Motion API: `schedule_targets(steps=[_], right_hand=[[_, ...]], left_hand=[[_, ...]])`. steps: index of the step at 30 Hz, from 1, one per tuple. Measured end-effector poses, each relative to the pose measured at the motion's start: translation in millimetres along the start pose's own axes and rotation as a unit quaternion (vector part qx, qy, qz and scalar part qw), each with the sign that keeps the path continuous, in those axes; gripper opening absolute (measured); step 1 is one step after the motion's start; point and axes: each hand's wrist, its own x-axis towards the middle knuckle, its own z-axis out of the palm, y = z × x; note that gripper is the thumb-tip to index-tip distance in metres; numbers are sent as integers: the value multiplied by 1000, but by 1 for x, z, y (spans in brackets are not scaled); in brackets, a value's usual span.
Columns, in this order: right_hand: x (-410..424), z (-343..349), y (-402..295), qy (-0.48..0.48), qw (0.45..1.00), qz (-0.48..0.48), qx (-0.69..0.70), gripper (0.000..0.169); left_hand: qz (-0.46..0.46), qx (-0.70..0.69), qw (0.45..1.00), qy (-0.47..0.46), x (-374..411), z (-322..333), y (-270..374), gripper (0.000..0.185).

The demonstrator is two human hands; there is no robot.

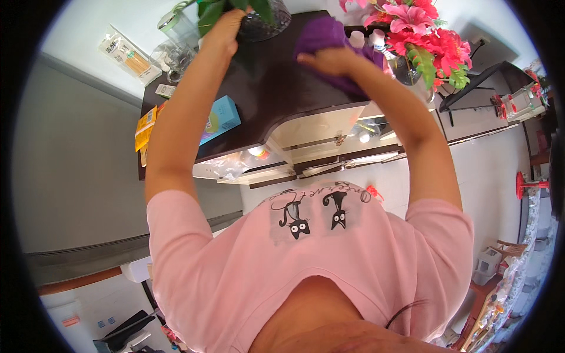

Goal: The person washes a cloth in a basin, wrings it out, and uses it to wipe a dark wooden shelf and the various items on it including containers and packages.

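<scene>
At the upper left, my left hand [226,31] grips the side of a dark, textured glass vase [266,23] near the back of the dark brown cabinet top [269,84]. Green leaves [212,18] hang over the vase and partly hide my fingers. My right hand [330,61] is on a bunched purple cloth [321,35], thumb out to the left, pressing it on the cabinet top. The cloth's lower folds reach the front edge, and its right side lies beside small white-capped bottles [356,39].
Left: a glass jug [176,24], glass cups [170,57], a packet of wooden sticks [128,55], a blue box [223,115] and yellow packets [145,130]. Right: pink and red artificial flowers [415,35] in a vase. Below the top, cabinet doors [318,152] stand open.
</scene>
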Motion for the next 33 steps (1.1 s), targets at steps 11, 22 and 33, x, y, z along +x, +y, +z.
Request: schedule_targets(steps=[11,22,33], right_hand=[[-116,37,-58,254,943,-213,25,30],[-114,37,-55,222,951,-213,35,35],[-68,25,-59,180,945,-273,18,39]], left_hand=[[173,140,966,131,62,110,-92,52],[16,400,916,39,66,74,-73,85],[181,470,789,353,88,-58,-9,70]])
